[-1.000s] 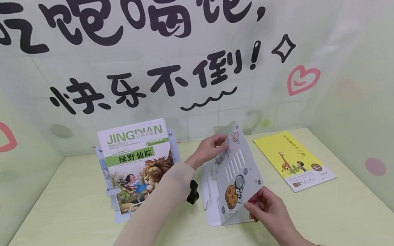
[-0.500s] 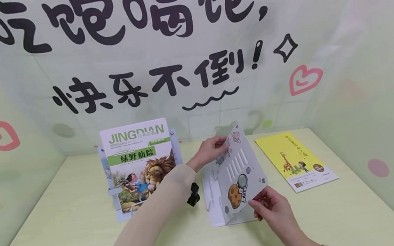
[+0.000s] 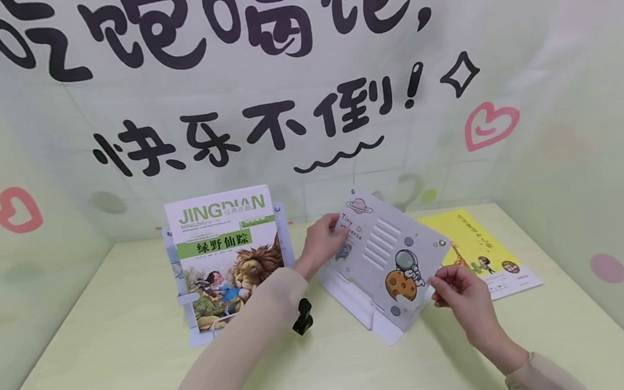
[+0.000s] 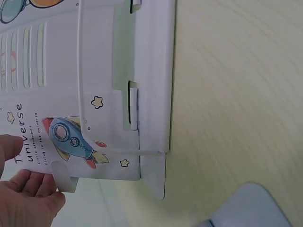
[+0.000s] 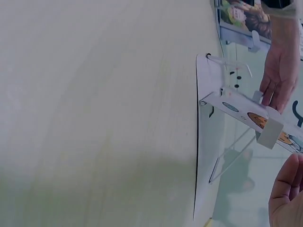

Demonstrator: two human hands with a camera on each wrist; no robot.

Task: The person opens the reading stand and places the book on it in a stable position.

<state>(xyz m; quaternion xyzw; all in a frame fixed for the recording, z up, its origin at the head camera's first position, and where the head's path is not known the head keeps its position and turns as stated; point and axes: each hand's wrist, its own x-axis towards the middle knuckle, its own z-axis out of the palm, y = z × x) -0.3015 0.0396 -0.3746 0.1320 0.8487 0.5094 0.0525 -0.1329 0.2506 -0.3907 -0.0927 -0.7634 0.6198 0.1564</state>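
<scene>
A white metal book stand (image 3: 374, 239) with a space print stands on the table, its panel tilted up from a flat base (image 3: 382, 328). In the head view it faces me at an angle. My left hand (image 3: 324, 243) grips the panel's left edge; the left wrist view shows the thumb in front and the curled fingers (image 4: 35, 184) behind, beside a small clip. My right hand (image 3: 466, 302) pinches at the lower right edge of the panel. Behind the panel, a wire leg (image 5: 232, 156) reaches down to the base in the right wrist view.
To the left, a second stand (image 3: 189, 298) bears an upright book (image 3: 227, 239) with a lion on its cover. A yellow book (image 3: 471, 237) lies flat at the right, partly behind the panel. A printed wall sheet (image 3: 266, 180) hangs behind the table (image 3: 108, 349).
The book stand has turned, so its printed face now points more toward me. Its right edge has swung right with my right hand and overlaps the yellow book. The left hand keeps its grip.
</scene>
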